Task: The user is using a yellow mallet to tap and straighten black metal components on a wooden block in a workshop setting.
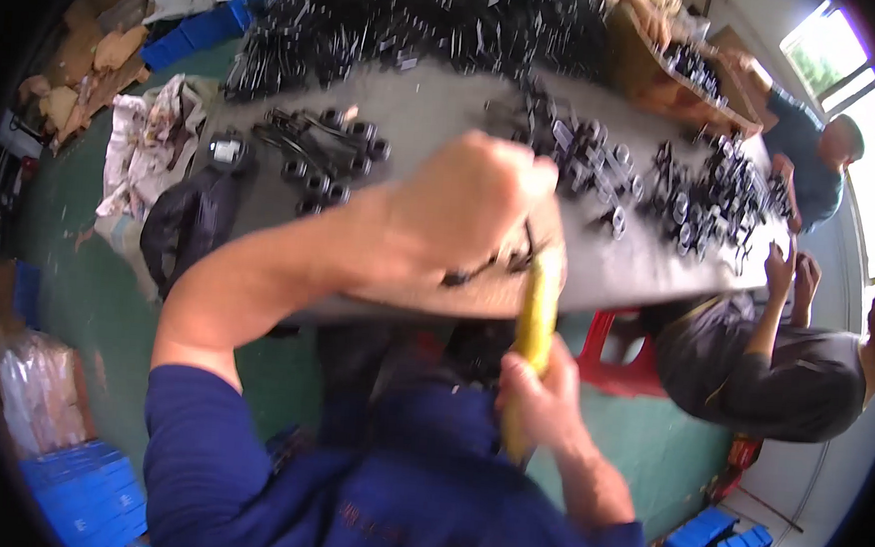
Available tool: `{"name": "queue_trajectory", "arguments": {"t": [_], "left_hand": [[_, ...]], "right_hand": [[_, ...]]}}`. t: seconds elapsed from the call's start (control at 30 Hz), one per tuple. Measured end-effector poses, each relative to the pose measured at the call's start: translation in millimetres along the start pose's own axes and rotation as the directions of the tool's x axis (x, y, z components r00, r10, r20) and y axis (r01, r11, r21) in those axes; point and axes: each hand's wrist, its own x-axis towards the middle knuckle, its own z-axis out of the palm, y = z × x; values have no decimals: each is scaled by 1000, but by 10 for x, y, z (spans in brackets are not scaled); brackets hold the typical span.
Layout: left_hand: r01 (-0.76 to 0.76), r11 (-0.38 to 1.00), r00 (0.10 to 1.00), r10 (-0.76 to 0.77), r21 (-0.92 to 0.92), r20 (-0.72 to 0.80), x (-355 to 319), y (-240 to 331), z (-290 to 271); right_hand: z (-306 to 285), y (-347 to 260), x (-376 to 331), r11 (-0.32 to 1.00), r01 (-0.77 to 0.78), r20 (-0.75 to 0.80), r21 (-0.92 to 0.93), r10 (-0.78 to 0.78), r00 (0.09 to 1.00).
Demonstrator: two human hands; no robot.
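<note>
My right hand is wrapped round a long yellow tool with a rounded, handle-like body. It stands nearly upright in the picture in front of the table edge, and its kind is not clear. My left hand is closed in a fist just beyond the tool's far end. A thin dark piece shows below the left fingers, but what they hold is mostly hidden. Under the left hand lies a tan board at the table's near edge, with a small black part on it.
The grey table carries a large heap of black parts at the back and smaller groups left and right. A cardboard box of parts stands far right. Two co-workers sit at right, near a red stool. Blue bins stand lower left.
</note>
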Motion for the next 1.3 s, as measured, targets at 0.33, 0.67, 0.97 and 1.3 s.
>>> {"name": "queue_trajectory", "arguments": {"t": [0.33, 0.67, 0.97, 1.3], "left_hand": [[119, 993, 993, -119, -2, 13, 58, -85, -39], [548, 774, 777, -612, -318, -149, -341, -1096, -1228], [913, 301, 303, -952, -277, -37, -1535, -2576, -1315], [634, 770, 772, -626, -71, 111, 99, -2179, 664]], "right_hand": [[167, 152, 184, 951, -192, 305, -241, 262, 915], [-388, 322, 167, 760, -404, 500, 508, 121, 857], [-614, 753, 346, 634, -536, 544, 558, 208, 813], [-756, 806, 432, 576, -467, 525, 671, 75, 848]]}}
